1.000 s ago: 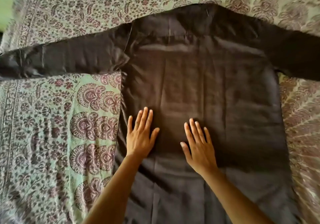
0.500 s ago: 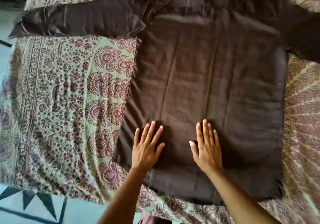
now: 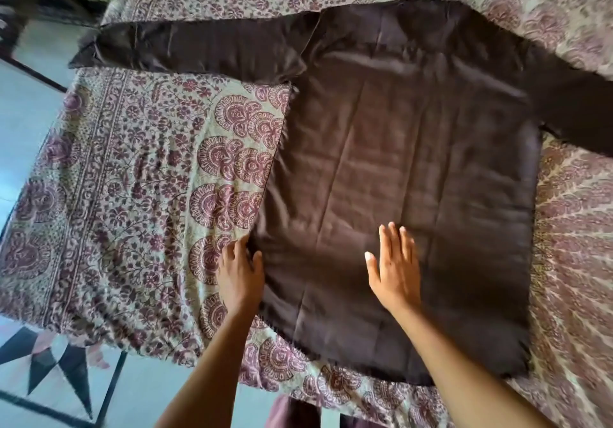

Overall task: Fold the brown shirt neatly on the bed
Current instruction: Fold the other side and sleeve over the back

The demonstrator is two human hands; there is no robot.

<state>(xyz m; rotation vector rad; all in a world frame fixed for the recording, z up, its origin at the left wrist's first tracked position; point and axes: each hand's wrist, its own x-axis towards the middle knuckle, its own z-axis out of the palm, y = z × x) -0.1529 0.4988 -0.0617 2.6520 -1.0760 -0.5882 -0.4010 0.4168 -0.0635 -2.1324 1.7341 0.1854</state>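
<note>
The brown shirt [image 3: 414, 145] lies spread out flat on the bed [image 3: 132, 195], filling the middle and the right of the view. Its neck end points to 12 o'clock and its hem [image 3: 381, 366] runs along the near edge of the bed at 6 o'clock. The cloth is dark brown with a faint sheen and looks smooth, apart from several long, soft creases running from neck to hem down the body. One sleeve [image 3: 199, 46] stretches straight out toward 10 o'clock, its cuff reaching the bed's edge. The other sleeve [image 3: 577, 102] runs toward 3 o'clock and leaves the view. The body forms a broad, nearly square panel with straight sides.

The left hand [image 3: 240, 275] sits at the shirt's side edge toward 8 o'clock, just above the hem corner. Its thumb lies on the brown cloth and its fingers [image 3: 230, 252] bend down at the edge, on the bedcover side. Blur hides whether they pinch the cloth. The right hand [image 3: 394, 271] lies palm down on the lower middle of the shirt, with its fingers [image 3: 393, 238] straight and close together, pointing to 12 o'clock, and the thumb spread out.

The bedcover is pale green with maroon flowers and fan shapes. A tiled floor [image 3: 39, 354] with dark triangles shows at 7 o'clock.
</note>
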